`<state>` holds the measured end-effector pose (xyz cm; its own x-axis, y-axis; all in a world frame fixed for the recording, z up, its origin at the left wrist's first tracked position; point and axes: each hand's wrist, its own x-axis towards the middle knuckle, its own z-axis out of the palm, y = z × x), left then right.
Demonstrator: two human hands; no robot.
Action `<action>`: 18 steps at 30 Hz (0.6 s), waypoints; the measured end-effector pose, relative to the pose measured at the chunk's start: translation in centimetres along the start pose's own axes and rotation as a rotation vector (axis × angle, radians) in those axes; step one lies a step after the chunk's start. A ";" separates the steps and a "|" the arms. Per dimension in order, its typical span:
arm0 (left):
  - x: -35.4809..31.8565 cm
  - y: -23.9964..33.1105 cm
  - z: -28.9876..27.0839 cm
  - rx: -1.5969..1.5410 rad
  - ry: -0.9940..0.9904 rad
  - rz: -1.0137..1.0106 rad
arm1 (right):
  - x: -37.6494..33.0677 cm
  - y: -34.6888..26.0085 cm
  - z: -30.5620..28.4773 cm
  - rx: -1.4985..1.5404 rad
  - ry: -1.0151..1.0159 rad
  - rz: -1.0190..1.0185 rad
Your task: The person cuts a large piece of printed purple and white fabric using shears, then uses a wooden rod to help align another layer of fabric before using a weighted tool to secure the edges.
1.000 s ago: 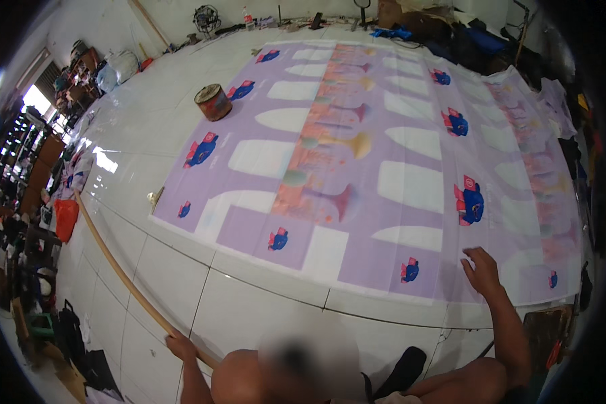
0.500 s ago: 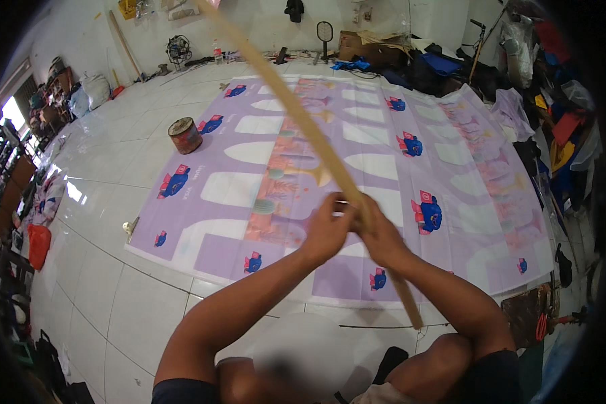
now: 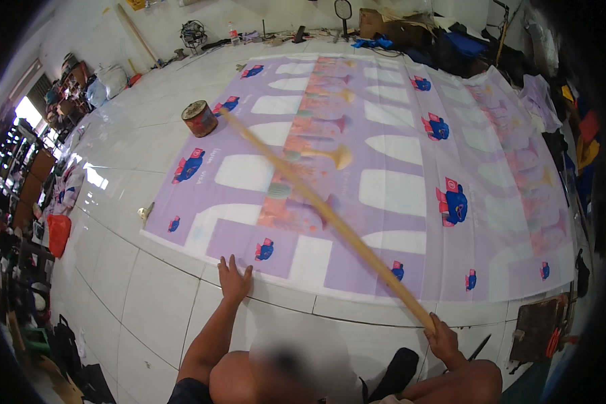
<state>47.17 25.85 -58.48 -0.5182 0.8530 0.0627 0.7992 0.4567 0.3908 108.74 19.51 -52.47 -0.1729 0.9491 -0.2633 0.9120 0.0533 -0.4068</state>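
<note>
A large lilac printed fabric sheet (image 3: 236, 239) is spread over the tiled floor, patterned with white arches and blue cartoon figures. Across it slants a long wooden stick (image 3: 303, 192), its far end close to a rusty can (image 3: 200, 119). My right hand (image 3: 443, 342) is closed around the stick's near end, just off the sheet's front edge. Fingers spread, my left hand (image 3: 234, 281) rests at the front edge of the sheet, left of centre. It holds nothing. The can sits on the sheet's left margin.
A small metal object (image 3: 145, 211) lies at the sheet's left corner. To the right, a brown flat case (image 3: 539, 328) is on the floor. Dark bags and cloth (image 3: 411, 47) crowd the back right. A fan (image 3: 193, 36) and a bottle (image 3: 233, 34) stand along the wall.
The stick has come down from a raised position to slant across the sheet. My hands have moved apart: the left let go and reached the sheet's edge, the right slid to the stick's near end.
</note>
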 end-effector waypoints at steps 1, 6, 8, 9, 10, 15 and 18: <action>-0.2 -0.5 0.3 0.029 0.022 0.008 | -0.7 0.4 0.5 -0.012 -0.020 -0.024; -0.1 0.3 1.7 0.048 0.045 0.040 | -1.4 1.8 0.4 -0.100 -0.070 -0.068; -0.4 0.6 2.1 0.042 0.013 0.050 | -1.1 2.1 0.6 -0.181 0.007 -0.105; -0.5 0.7 2.4 0.048 0.004 0.052 | -0.8 2.2 0.6 -0.172 0.017 -0.073; -0.7 0.6 2.5 0.053 -0.005 0.053 | -0.5 2.4 0.6 -0.163 0.028 -0.041; -0.7 1.2 2.4 0.020 -0.023 0.046 | 2.0 4.2 0.5 -0.161 0.198 0.025; -0.9 1.4 1.8 0.010 -0.043 0.056 | 4.0 5.1 0.2 -0.139 0.237 0.112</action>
<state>49.30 26.20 -59.66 -0.4592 0.8872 0.0450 0.8295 0.4102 0.3790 112.61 23.51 -55.81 0.0088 0.9966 -0.0819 0.9656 -0.0298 -0.2584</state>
